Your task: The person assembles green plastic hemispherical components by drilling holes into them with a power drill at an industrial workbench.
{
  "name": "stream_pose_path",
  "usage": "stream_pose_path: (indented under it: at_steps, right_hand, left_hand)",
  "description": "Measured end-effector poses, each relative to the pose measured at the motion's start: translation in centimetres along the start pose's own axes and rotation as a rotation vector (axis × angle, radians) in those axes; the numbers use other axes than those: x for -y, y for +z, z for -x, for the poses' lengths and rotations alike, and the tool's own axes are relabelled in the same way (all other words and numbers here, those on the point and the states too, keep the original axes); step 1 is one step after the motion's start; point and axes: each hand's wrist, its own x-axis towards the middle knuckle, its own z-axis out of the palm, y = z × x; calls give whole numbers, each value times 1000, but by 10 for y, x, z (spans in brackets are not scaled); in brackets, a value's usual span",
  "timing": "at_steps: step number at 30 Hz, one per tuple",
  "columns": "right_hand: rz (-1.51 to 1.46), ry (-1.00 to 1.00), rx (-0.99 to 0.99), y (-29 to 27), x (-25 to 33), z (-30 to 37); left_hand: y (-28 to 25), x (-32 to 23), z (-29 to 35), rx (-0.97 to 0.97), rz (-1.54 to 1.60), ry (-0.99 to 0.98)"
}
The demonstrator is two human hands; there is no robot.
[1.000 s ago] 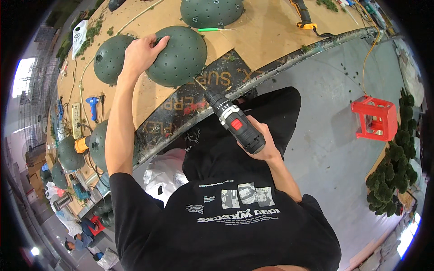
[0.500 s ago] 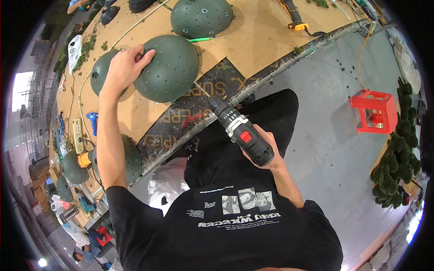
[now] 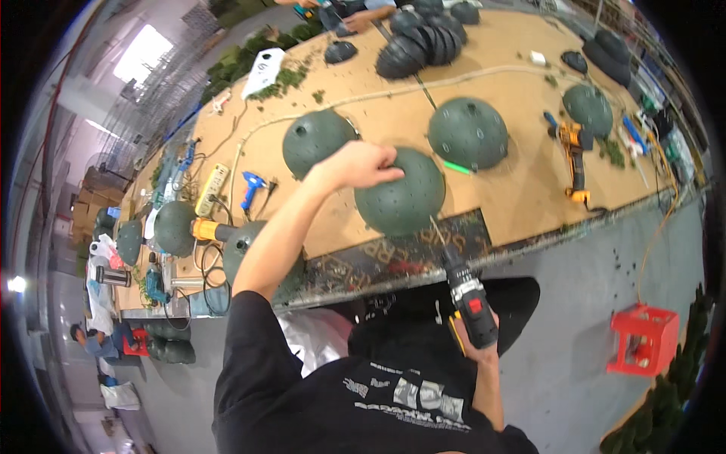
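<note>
A dark green plastic dome (image 3: pixel 401 198), dotted with small bumps, stands near the front edge of the table. My left hand (image 3: pixel 364 165) grips it at the upper left, the thumb on its face and the other fingers curled mostly out of sight. In my right hand (image 3: pixel 486 350) is a black cordless drill (image 3: pixel 470 301) with a red button. Its long thin bit points up at the dome's lower right rim; whether the tip touches cannot be made out. Another green dome (image 3: pixel 316 140) sits behind my left hand, and a holed dome (image 3: pixel 470 135) rests to the right beside a green-handled tool (image 3: pixel 457 167).
A yellow-black power tool (image 3: pixel 575 155) lies on the right of the table (image 3: pixel 529 197). Black domes (image 3: pixel 423 49) are stacked at the back, near another person's hands (image 3: pixel 359 20). To the left are a blue glue gun (image 3: pixel 252 189) and a power strip (image 3: pixel 212 189). A red stool (image 3: pixel 644 340) stands on the floor.
The view has swung up and left, showing more of the table's far side. My left hand stays on the dome, and the drill still points at the dome's lower right rim.
</note>
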Motion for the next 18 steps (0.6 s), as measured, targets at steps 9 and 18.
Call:
stream_pose_path:
  at_steps: [9, 18]
  right_hand:
    - [112, -90, -52, -34, -6, -26]
    - [-77, -248, -163, -5, -9, -152]
  left_hand:
    - [19, -16, 26, -228, 49, -154]
    - [97, -51, 36, -834, 6, -311]
